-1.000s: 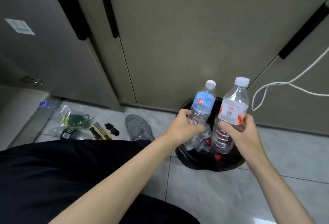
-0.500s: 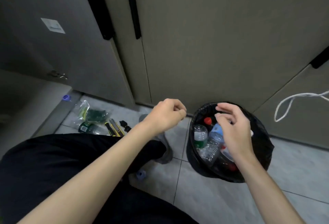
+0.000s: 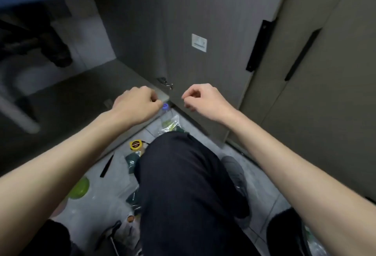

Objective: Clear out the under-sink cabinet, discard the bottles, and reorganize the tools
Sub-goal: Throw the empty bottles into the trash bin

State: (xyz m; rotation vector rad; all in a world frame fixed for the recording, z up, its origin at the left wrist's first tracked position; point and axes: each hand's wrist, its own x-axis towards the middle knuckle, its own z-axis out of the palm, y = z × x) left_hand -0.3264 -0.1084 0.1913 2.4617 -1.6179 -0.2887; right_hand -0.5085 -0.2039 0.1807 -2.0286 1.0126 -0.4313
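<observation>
— What are the two grips doing?

— The left hand (image 3: 136, 103) and the right hand (image 3: 205, 101) both hang in the air with fingers loosely curled, and neither has hold of anything. They sit side by side with a gap between them.

— What lies past them?

— Beyond the left grip is the open under-sink cabinet (image 3: 71, 97), its dark floor bare where it can be seen. Beyond the right grip stands the swung-out cabinet door (image 3: 203, 21) with a white sticker (image 3: 199, 43) on it.

— And the task's things?

— On the tiled floor (image 3: 97, 211) below both grips. A small blue cap (image 3: 165, 106) sits just under the left grip's knuckles. Nearer the person, below the gap between the grips, lies a clear plastic bag (image 3: 169, 123), partly hidden by the dark-trousered knee (image 3: 183, 174). Below the left grip are a yellow tape measure (image 3: 135, 145), a black strip (image 3: 106, 166) and a green lid (image 3: 79, 188).

— Any bottles?

— The blur leaves that unclear.
</observation>
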